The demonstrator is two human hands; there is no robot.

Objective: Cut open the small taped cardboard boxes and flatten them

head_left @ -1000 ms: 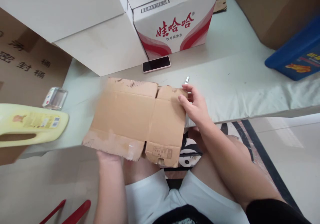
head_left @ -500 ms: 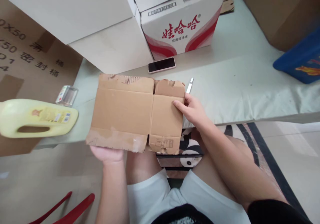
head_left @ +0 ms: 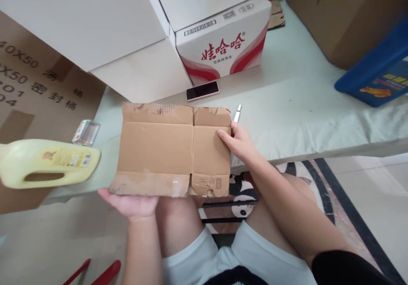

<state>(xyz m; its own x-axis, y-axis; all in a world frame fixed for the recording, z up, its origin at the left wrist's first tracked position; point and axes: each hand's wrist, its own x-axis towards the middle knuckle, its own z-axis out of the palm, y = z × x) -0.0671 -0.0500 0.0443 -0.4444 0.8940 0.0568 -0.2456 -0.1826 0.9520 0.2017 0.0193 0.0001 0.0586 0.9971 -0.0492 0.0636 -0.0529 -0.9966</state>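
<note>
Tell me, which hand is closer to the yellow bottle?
Left. The left hand holds the flattened cardboard from below at its near left corner, beside the yellow bottle; the right hand grips the cardboard's opposite edge, much farther away.

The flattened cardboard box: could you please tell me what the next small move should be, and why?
Probably slide the left hand up to the left edge. It only props the cardboard box from below at its near-left flap, while the right hand pinches the right edge, thumb on top, so the grip looks lopsided.
</note>
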